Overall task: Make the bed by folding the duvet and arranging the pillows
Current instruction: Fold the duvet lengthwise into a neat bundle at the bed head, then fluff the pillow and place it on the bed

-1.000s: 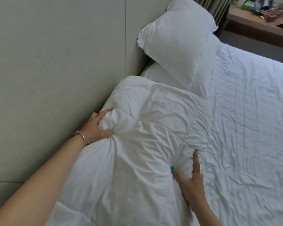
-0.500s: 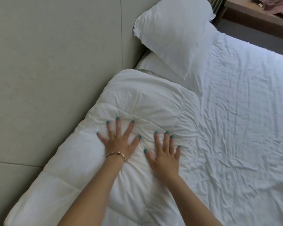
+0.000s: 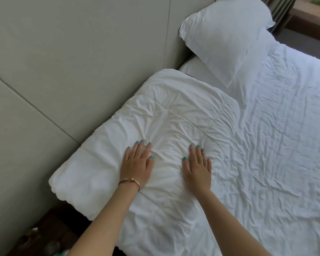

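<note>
Duvet (image 3: pixel 174 130) lies folded into a thick white block along the head edge of the bed (image 3: pixel 284 163), pushed up against the padded headboard (image 3: pixel 81 61), with one end overhanging the near side edge of the mattress. A second ago the left hand (image 3: pixel 137 163) was bunching a fistful of it beside the headboard while the right hand (image 3: pixel 198 169) tucked at its inner edge; half a second ago both had let go and lay spread on top, and now they sit flat and further apart, palms down. So each grip is open and holds nothing: fingers straight and pressing, the left a little nearer the headboard, the right toward the middle of the bed. The gathered knot is gone and only shallow creases fan out between the hands, which suggests the folding is finished and this is the smoothing pass. A gold bracelet (image 3: pixel 130 182) circles the left wrist. One pillow (image 3: pixel 225 39) leans against the headboard at the far head corner, just beyond the duvet, with what looks like a second flat one beneath it, so arranging the pillows probably remains. No containers are in view; a wooden shelf (image 3: pixel 310 13) past the far corner carries items too blurred to name.
</note>
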Action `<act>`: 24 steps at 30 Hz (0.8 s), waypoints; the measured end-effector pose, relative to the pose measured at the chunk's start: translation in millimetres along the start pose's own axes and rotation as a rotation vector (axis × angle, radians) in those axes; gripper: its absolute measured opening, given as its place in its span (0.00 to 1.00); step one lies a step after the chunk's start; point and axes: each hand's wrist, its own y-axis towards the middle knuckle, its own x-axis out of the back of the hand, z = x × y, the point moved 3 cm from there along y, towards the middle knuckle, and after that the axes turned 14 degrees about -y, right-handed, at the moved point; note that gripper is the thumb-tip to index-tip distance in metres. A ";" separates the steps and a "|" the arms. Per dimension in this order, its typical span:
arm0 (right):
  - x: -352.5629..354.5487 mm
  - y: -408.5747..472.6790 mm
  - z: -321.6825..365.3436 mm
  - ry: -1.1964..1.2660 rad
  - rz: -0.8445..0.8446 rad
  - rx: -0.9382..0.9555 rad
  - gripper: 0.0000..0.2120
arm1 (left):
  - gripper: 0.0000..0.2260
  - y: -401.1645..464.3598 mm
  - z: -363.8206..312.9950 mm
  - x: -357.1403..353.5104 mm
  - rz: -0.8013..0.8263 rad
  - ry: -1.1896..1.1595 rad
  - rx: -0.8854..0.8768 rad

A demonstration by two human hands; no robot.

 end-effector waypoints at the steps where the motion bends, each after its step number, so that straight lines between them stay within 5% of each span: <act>1: -0.7 -5.9 -1.2 0.039 0.017 -0.008 0.27 | 0.26 -15.8 1.7 -2.0 -0.013 -0.010 0.018; 5: -1.9 -40.6 -4.8 0.099 0.061 0.025 0.31 | 0.27 -81.1 -0.4 -11.8 -0.101 -0.048 0.144; 12: -33.7 -147.7 -40.5 -0.164 0.301 0.353 0.47 | 0.40 -202.3 -24.6 -68.8 0.086 0.080 0.420; 16: -32.6 -168.0 -68.3 -0.124 0.460 0.368 0.44 | 0.41 -205.8 -34.1 -58.4 0.214 0.152 0.438; 21: -16.2 -165.6 -78.8 0.104 0.544 0.295 0.37 | 0.31 -182.2 -60.3 -35.9 0.079 -0.061 0.426; 24: -3.4 -156.5 -79.2 0.183 0.534 0.214 0.31 | 0.33 -165.0 -74.7 -27.3 0.045 -0.079 0.380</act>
